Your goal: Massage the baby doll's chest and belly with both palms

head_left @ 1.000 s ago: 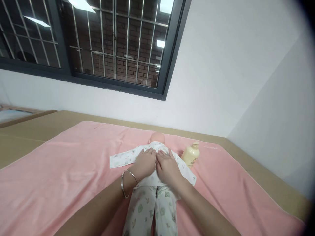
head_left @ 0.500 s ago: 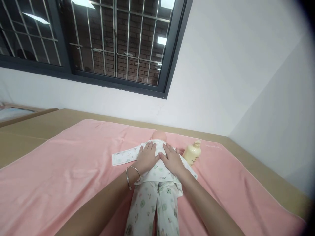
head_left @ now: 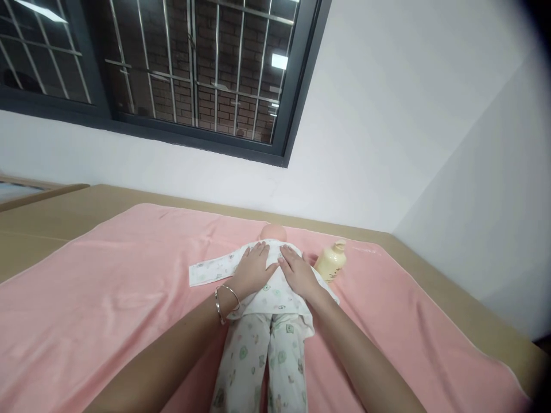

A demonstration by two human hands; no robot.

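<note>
Left hand (head_left: 253, 271) and right hand (head_left: 301, 275) flat on clothed doll (head_left: 275, 298), grip spread out, holding nothing. Doll lies on pink blanket (head_left: 116, 287). Right hand slipping outward could bump nearby bottle (head_left: 331, 263).

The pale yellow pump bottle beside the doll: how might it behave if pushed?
The pump bottle probably keeps its shape: its sides look smooth, undented. Its glossy surface could feel slippery. It might tip on the creased pink blanket.

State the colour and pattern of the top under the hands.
The top is white with small scattered prints, some green, best seen in the head view.
</note>
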